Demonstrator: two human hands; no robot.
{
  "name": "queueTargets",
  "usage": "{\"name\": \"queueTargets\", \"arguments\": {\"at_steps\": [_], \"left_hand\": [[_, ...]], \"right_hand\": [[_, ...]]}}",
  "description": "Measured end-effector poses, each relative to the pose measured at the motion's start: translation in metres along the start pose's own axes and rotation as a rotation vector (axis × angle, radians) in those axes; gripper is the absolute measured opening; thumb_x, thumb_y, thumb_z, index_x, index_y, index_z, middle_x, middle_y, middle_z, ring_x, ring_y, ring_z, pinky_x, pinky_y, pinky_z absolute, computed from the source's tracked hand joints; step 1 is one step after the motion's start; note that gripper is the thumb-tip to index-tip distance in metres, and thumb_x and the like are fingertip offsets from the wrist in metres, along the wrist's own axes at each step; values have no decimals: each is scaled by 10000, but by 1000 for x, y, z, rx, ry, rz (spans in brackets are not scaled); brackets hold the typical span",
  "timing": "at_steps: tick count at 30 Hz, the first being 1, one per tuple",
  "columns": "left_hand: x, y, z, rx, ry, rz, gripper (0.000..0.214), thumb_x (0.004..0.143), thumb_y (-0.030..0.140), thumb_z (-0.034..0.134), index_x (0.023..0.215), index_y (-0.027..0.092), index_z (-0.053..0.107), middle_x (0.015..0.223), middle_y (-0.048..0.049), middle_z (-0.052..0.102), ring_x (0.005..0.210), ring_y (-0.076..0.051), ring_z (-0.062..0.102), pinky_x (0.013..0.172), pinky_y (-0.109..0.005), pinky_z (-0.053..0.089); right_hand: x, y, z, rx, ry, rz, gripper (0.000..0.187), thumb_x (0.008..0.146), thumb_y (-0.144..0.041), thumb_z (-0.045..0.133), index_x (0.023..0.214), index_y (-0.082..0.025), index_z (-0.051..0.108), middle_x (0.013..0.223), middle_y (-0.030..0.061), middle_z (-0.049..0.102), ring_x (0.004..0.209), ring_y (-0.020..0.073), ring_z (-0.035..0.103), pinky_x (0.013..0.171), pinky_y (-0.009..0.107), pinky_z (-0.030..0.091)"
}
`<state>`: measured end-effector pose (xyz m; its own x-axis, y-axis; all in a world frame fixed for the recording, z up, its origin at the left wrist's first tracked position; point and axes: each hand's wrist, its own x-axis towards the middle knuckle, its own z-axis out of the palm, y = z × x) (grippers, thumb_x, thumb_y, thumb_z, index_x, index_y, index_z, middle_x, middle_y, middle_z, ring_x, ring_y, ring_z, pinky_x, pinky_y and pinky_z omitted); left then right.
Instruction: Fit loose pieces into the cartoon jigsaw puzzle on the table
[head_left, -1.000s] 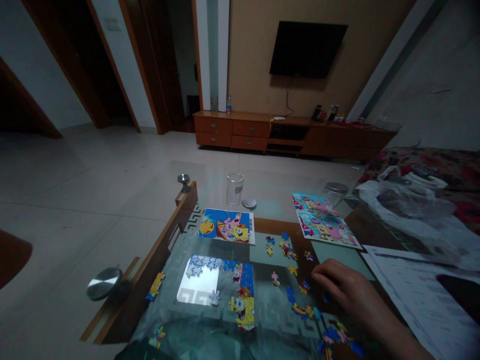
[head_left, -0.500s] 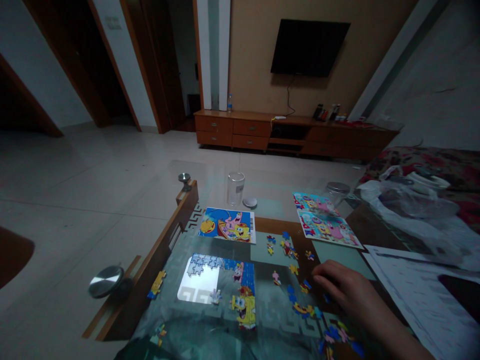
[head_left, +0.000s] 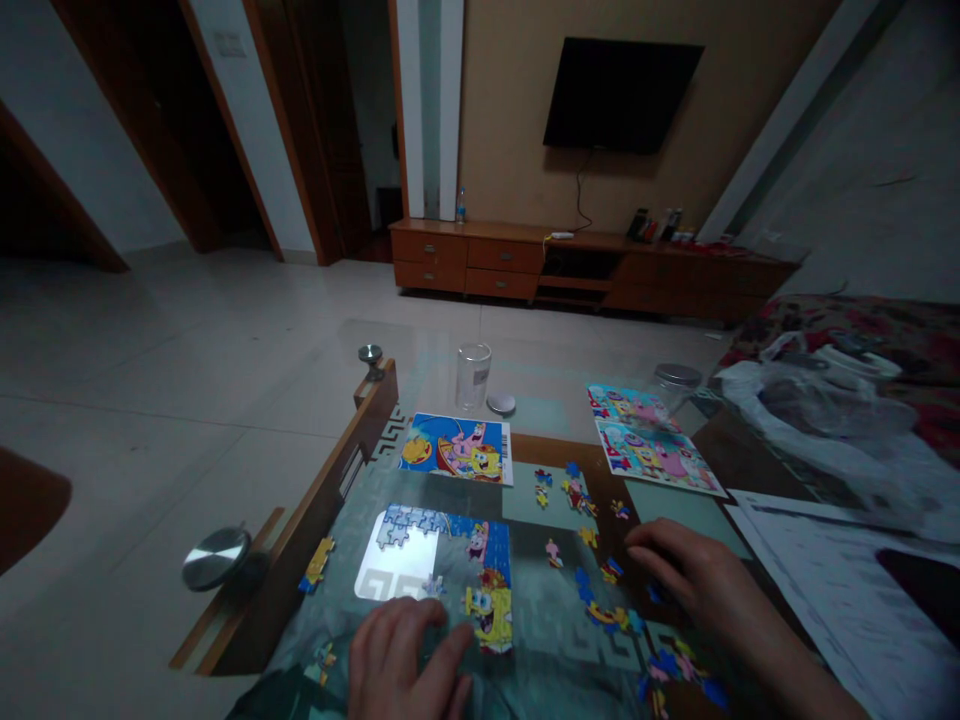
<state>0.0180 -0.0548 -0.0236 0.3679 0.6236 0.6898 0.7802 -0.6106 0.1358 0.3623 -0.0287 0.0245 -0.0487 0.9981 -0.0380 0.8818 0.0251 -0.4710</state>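
Observation:
A partly assembled cartoon jigsaw puzzle (head_left: 480, 565) lies on the glass coffee table (head_left: 420, 370). My left hand (head_left: 405, 660) rests at the puzzle's near edge, fingers stretched flat beside a loose pale piece (head_left: 432, 587). My right hand (head_left: 694, 580) lies palm down to the right, fingers curled over the scattered loose pieces (head_left: 592, 590); what is under them is hidden. A reference picture (head_left: 456, 448) of the same cartoon sits beyond the puzzle.
A glass jar (head_left: 472, 376) and its lid (head_left: 500, 403) stand at the far side. Two other puzzle pictures (head_left: 649, 445), another jar (head_left: 675, 382) and plastic bags (head_left: 817, 410) lie at the right. A stray piece (head_left: 319, 560) rests on the wooden frame at the left.
My left hand has come into view from below and settled at the puzzle's near edge. My right hand has stayed almost still over the loose pieces.

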Motion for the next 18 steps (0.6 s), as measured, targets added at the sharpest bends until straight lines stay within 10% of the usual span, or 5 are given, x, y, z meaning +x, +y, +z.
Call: {"name": "queueTargets", "arguments": {"at_steps": [18], "left_hand": [[0, 19, 8, -5, -82, -135, 231, 786, 136, 517, 910, 294, 632, 1259, -96, 587, 1188, -332, 476, 909, -548, 363]], "right_hand": [[0, -1, -1, 21, 40, -10, 303, 912, -391, 428, 928, -240, 690, 966, 92, 712, 886, 274, 654, 786, 387, 516]]}}
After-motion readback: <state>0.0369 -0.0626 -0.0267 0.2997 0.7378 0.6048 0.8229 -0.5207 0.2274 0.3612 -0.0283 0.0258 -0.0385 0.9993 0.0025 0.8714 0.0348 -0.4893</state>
